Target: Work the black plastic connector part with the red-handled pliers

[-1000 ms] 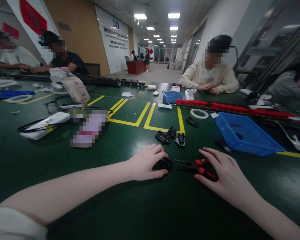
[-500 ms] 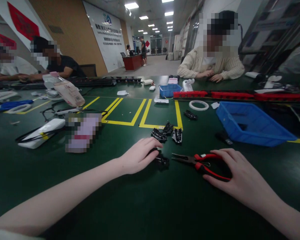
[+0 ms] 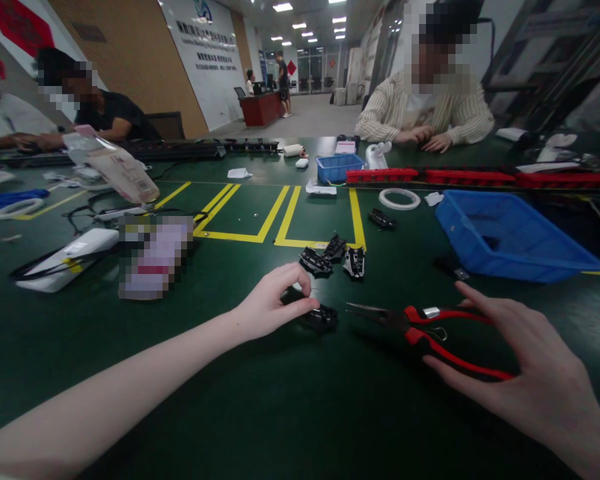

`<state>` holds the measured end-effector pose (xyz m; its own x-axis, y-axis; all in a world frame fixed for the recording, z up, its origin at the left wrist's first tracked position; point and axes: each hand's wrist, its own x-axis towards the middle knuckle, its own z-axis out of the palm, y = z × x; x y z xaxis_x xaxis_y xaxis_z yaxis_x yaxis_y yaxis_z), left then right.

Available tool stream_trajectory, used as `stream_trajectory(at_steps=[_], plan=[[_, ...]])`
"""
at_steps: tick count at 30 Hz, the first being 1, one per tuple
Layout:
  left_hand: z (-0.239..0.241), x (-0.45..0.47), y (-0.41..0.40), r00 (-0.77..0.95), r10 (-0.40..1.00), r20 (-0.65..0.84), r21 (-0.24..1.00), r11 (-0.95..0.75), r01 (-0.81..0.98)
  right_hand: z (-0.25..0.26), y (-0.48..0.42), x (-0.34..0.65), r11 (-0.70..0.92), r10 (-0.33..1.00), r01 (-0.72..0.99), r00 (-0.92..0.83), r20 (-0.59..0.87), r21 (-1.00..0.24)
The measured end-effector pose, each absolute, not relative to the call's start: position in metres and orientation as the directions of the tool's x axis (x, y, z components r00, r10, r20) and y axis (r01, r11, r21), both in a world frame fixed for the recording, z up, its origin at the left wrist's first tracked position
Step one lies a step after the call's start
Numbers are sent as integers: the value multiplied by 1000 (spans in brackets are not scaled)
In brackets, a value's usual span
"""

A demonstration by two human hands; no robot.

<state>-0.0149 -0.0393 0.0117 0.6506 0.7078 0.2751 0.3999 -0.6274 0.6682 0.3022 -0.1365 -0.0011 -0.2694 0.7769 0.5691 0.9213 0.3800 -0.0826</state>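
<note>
The left hand (image 3: 273, 303) curls at a black plastic part (image 3: 325, 319) between the hands, grip unclear; the right hand (image 3: 535, 373), spread wide, loosely holds needle-nose pliers (image 3: 411, 323). Brace the part; align the pliers before squeezing.

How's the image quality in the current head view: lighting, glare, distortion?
Head view: ceiling lights are bright, while the near part of the green table is dim; mosaic blocks hide the purple item's detail; shapes look stretched toward the edges; the pliers are readable, the black part by the left hand less so.
</note>
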Motion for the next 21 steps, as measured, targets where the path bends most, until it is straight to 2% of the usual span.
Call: stream_trajectory(at_steps=[4, 7, 9, 14, 21], plan=[[17, -13, -45, 805, 569, 167, 513, -747, 422, 5, -142, 297, 428, 733, 903, -325, 597, -35], [18, -12, -46, 836, 537, 114, 427, -786, 446, 5, -141, 293, 480, 724, 877, -385, 572, -16], [17, -11, -46, 824, 555, 117, 457, -766, 451, 3, -140, 291, 507, 716, 862, -421, 556, 0], [15, -7, -55, 769, 635, 74, 691, -588, 420, -2, -138, 289, 483, 741, 872, -360, 566, -77], [14, -3, -61, 782, 622, 28, 612, -630, 479, -6, -136, 291, 447, 809, 877, -310, 500, -179]])
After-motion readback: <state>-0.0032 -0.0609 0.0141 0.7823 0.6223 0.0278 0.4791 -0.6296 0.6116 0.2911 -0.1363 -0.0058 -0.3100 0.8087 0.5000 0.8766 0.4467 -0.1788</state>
